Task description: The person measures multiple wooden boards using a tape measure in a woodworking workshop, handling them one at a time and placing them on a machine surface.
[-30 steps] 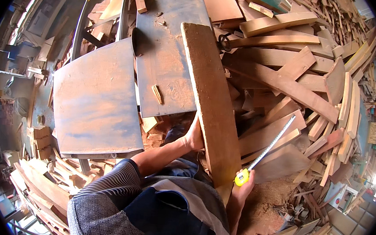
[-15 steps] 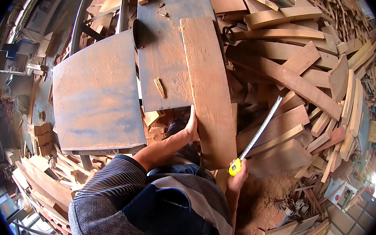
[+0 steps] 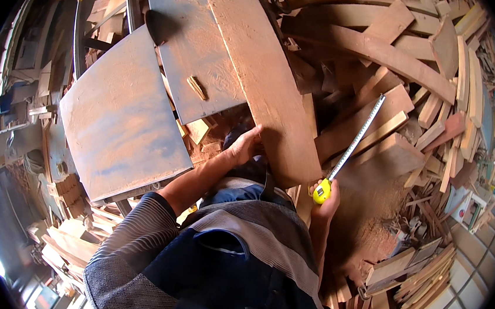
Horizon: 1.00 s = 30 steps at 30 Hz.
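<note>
A long, wide wooden board lies along the right side of a dusty metal machine table, its near end jutting out toward my body. My left hand is closed on the board's left edge near that end, the thumb at the edge and the other fingers partly hidden below. In my right hand, just beyond the board's near right corner, is a yellow tape measure. Its white blade is drawn out, pointing away and to the right, apart from the board.
A second metal tabletop stands to the left, dusted with sawdust. A small wood offcut rests on the machine table. Curved and straight timber pieces are heaped along the right, and sawdust covers the floor below.
The whole view has shifted and turned slightly. My left hand has slid along the board's edge toward me. The tape measure stays in my right hand with its blade out.
</note>
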{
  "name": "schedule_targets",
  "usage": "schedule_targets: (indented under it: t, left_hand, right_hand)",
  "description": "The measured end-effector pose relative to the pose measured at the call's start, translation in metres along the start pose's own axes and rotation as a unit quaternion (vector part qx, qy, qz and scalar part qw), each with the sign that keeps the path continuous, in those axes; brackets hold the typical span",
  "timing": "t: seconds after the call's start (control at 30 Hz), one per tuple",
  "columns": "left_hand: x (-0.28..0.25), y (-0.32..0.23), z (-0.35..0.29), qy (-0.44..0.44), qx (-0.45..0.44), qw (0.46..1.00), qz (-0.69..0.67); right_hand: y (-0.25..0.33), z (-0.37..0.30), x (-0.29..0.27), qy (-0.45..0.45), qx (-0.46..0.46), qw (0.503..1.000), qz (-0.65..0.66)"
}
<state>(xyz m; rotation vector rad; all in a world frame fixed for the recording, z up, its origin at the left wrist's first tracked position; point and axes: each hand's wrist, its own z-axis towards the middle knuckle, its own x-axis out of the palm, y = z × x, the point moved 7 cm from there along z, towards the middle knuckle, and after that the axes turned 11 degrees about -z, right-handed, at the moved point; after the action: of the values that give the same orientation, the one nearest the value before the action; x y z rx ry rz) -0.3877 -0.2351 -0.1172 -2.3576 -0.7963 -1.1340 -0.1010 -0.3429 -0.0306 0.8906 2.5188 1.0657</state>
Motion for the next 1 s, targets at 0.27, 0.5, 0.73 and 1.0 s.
schedule_targets:
  t: [0.27,0.5,0.73,1.0]
  left_hand:
    - [-0.001,0.031,-0.003,-0.039,-0.016,0.994,0.102]
    - [-0.006,0.050,0.004,-0.030,-0.006,0.992,0.126]
    - [-0.014,0.056,0.009,-0.043,0.019,0.988,0.150]
    - [0.039,0.019,-0.041,-0.068,-0.024,0.672,0.737]
  right_hand:
    - [-0.022,-0.010,-0.027,-0.003,0.059,0.991,0.118]
    - [-0.034,-0.011,-0.041,0.020,0.072,0.988,0.137]
    - [-0.032,-0.011,-0.044,0.033,0.049,0.995,0.086]
    - [-0.008,-0.016,-0.030,0.013,-0.036,0.998,-0.047]
